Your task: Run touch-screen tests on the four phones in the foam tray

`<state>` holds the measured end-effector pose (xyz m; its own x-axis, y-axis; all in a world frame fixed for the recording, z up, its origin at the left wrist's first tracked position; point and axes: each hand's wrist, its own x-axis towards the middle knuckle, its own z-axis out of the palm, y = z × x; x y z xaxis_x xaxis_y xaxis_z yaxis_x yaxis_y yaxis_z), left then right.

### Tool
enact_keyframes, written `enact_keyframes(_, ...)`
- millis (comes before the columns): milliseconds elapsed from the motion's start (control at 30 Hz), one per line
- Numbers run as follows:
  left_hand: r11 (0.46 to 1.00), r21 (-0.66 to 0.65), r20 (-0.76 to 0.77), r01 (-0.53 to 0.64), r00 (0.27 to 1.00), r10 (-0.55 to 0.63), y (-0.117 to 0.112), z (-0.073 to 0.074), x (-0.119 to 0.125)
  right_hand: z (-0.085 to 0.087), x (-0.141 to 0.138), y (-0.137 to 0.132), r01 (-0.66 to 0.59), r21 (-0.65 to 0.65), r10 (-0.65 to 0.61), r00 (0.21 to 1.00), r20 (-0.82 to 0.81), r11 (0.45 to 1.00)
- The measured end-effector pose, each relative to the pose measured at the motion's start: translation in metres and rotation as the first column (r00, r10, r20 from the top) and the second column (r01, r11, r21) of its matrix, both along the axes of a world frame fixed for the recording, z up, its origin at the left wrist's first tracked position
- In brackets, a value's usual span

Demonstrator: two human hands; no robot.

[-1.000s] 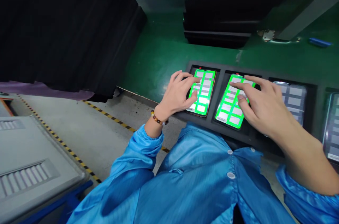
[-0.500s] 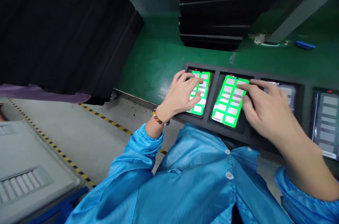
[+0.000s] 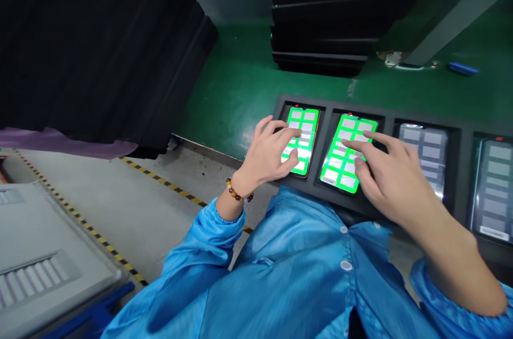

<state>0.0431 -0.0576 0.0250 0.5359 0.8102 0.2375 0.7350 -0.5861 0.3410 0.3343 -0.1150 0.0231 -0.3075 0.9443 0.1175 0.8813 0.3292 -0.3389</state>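
Note:
Several smartphones lie face up in the slots of a black tray [image 3: 324,138]. The leftmost smartphone [image 3: 308,138] glows green with white and grey blocks. Over its left side is my left hand [image 3: 266,154], fingers apart, the index fingertip at the screen. The second smartphone [image 3: 344,154] shows the same bright green pattern. My right hand [image 3: 395,176] reaches over that one from the right, fingers spread, with a fingertip at the middle of its screen. Whether the fingertips press the glass, I cannot tell. A third smartphone [image 3: 430,149], with a dark screen, lies partly behind my right hand.
Another dark smartphone [image 3: 497,184] sits at the tray's right. Behind it on the green table [image 3: 236,82] stand stacked black trays [image 3: 316,23], a grey metal post [image 3: 452,18] and a blue object [image 3: 463,68]. More black trays [image 3: 100,50] rise at the left.
My left hand has shifted slightly left and down over the first phone. My right hand has moved left and down across the second phone, uncovering more of the third.

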Motion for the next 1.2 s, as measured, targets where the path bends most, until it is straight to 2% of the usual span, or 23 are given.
enact_keyframes(100,0.997,0.003,0.011,0.071,0.997,-0.071,0.001,-0.002,0.015,0.006,0.015,-0.009,0.050,-0.003,-0.050,0.998,0.027,0.999)
enact_keyframes(200,0.996,-0.002,0.007,0.091,0.996,-0.091,0.002,-0.003,0.020,0.011,0.024,-0.013,0.077,-0.029,-0.077,0.997,0.032,0.997)
enact_keyframes(333,1.000,-0.010,-0.005,0.008,1.000,-0.008,-0.001,-0.002,0.005,0.008,0.014,-0.009,0.056,-0.007,-0.056,0.998,-0.005,0.998)
enact_keyframes(467,0.995,-0.013,-0.009,-0.102,0.995,0.102,-0.013,-0.001,-0.019,0.001,-0.011,-0.001,-0.048,0.010,0.048,0.998,-0.048,0.999)
enact_keyframes(567,0.993,-0.021,-0.005,-0.117,0.993,0.117,-0.020,-0.001,-0.024,-0.001,-0.018,-0.001,-0.080,0.000,0.080,0.996,-0.046,0.997)
enact_keyframes(800,0.999,-0.011,0.035,0.035,0.999,-0.034,-0.019,-0.003,0.009,0.007,0.015,-0.025,0.024,-0.026,-0.024,1.000,-0.004,0.999)
enact_keyframes(900,0.997,-0.019,0.037,0.069,0.997,-0.068,-0.019,-0.002,0.014,0.008,0.019,-0.030,0.039,-0.051,-0.038,0.999,0.022,0.998)
enact_keyframes(1000,0.999,-0.035,0.033,0.009,0.999,-0.007,-0.022,0.000,0.003,0.005,0.006,-0.026,0.035,-0.018,-0.035,0.999,-0.002,0.999)
enact_keyframes(1100,0.993,-0.070,0.013,-0.097,0.995,0.098,-0.030,0.001,-0.015,0.001,-0.015,-0.020,-0.022,0.020,0.024,0.998,-0.060,1.000)
enact_keyframes(1200,0.987,-0.081,0.010,-0.140,0.990,0.141,-0.039,0.001,-0.026,-0.001,-0.027,-0.018,-0.077,0.032,0.079,0.994,-0.078,0.997)
